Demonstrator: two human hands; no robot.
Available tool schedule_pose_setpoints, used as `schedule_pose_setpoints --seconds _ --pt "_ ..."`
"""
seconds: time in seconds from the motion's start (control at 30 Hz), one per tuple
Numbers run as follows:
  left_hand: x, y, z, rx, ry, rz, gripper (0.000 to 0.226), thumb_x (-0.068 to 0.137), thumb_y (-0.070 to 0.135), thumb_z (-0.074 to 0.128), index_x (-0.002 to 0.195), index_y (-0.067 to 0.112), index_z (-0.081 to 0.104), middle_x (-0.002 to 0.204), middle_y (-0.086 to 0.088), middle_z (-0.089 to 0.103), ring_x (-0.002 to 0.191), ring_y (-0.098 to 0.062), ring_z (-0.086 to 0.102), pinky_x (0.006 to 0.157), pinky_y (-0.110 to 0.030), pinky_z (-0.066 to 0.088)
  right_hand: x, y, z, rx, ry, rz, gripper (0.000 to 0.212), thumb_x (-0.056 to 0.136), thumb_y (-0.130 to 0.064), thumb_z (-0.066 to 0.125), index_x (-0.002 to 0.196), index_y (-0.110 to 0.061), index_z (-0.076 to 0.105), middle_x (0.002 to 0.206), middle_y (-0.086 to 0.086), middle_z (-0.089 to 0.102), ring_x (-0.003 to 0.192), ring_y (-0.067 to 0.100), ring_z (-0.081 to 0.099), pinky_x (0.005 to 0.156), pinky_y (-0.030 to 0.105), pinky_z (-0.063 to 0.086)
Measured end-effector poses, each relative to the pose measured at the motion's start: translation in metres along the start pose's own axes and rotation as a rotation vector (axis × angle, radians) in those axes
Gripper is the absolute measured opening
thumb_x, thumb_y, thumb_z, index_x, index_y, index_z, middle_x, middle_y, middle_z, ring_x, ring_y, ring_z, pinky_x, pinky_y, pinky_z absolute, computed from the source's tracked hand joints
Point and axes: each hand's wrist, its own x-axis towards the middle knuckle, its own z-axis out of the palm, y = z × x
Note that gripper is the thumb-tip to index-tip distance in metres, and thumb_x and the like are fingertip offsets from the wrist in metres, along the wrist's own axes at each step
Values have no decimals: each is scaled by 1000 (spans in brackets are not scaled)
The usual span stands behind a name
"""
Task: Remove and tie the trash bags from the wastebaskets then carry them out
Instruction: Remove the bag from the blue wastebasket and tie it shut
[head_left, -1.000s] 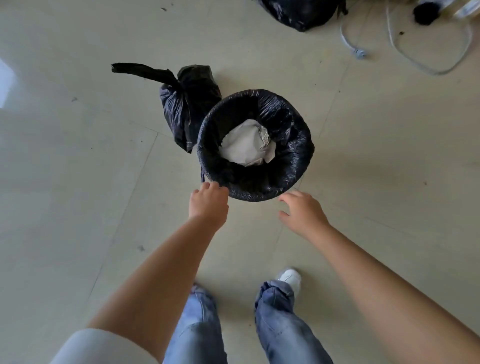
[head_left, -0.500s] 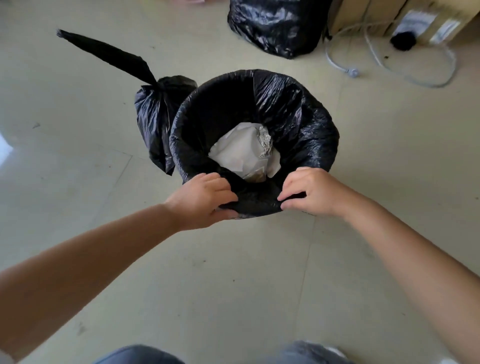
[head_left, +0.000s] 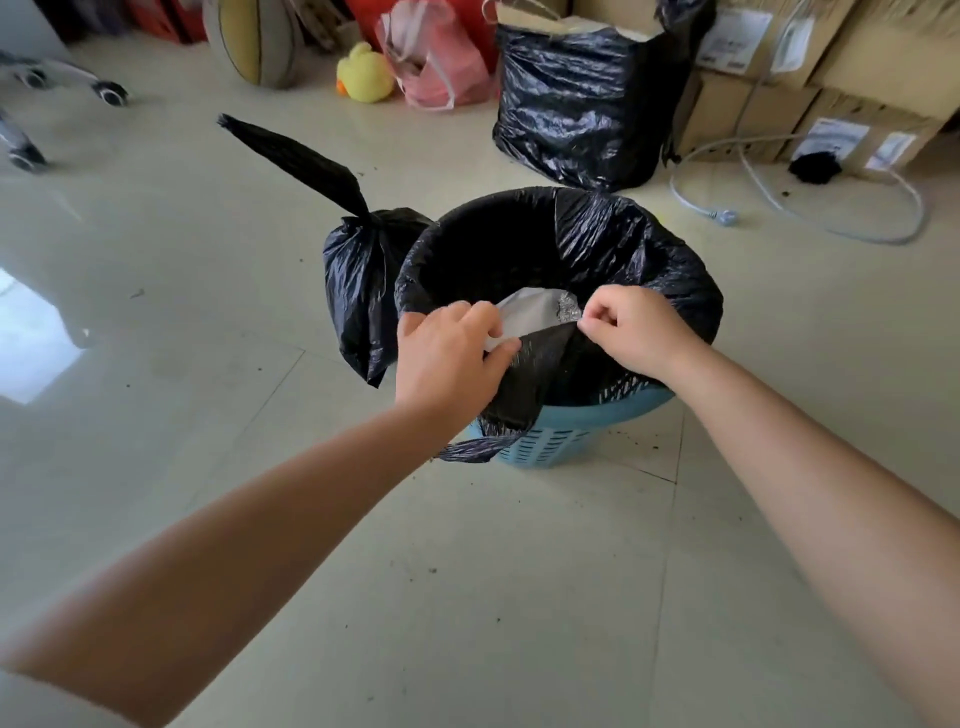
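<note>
Both bare arms reaching forward and down, left hand and right hand knuckles-up, each pinching the near edge of the black trash bag lining the blue wastebasket on the floor, tied trash bag just beside it

Both bare forearms reach forward, converging. The left hand is curled, knuckles up, its fingers pinched closed; the right hand is likewise closed in a pinch beside it.
</note>
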Motion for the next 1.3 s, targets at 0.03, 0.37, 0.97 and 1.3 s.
schedule_pose_setpoints --seconds 0.03,0.37,0.97,1.3 --pt "-3 2 -2 -16 -27 19 36 89 45 52 102 13 62 85 6 49 98 -19 56 96 -31 28 5 0 1 10 13 1 12 90 -10 52 86 -5 61 75 3 53 71 16 47 54 8 30" --pt "-14 25 1 156 -300 21 33 96 37 41 100 20 69 107 0 61 110 -23 45 94 -35 25 -38 24 -26 -150 34 -112 38 72 -22 76 106 -9 67 101 0 55 100 16 46 90 27 36" --pt "-1 24 -38 -187 -474 -136 31 86 48 54 95 20 44 72 7 49 68 -12 50 57 -18 39 -17 43 -60 -226 213 112 28 92 -6 40 112 -2 59 103 25 67 94 39 60 80 39 45" --pt "5 43 -15 301 -410 -103 28 89 10 43 117 7 51 116 -12 59 110 -32 57 80 -38 47 -16 77 -73 -529 180 -76 25 68 14 56 88 4 68 77 25 63 78 42 63 70 43 51"
